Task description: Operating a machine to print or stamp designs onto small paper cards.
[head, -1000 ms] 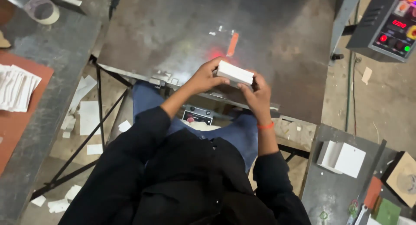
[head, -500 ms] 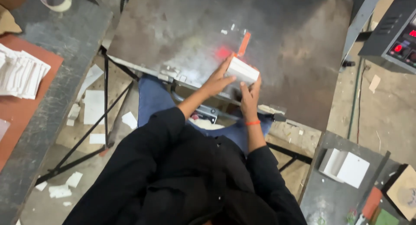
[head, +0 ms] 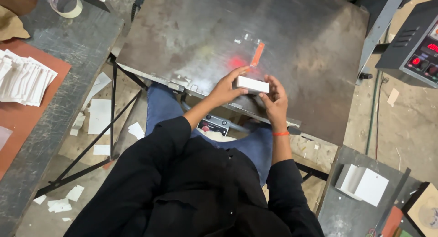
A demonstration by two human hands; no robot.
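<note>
both hands hold a small white box [head: 252,84] on the near edge of the metal plate [head: 292,31]: left hand [head: 226,88] grips its 9 o'clock end, right hand [head: 275,101] its 4 o'clock end. an orange strip [head: 257,54], perhaps tape, lies just at 12 o'clock.

Both hands hold a small white box [head: 252,85] just above the scuffed metal tabletop [head: 191,36]. The left hand [head: 226,88] takes its left end, the right hand [head: 275,101] its right end, an orange band [head: 281,134] round that wrist. Just beyond the box lie a red light spot [head: 237,62] and an orange strip [head: 257,54]. A tape roll [head: 65,3] and a stack of white cards [head: 23,79] sit on the bench at left.
</note>
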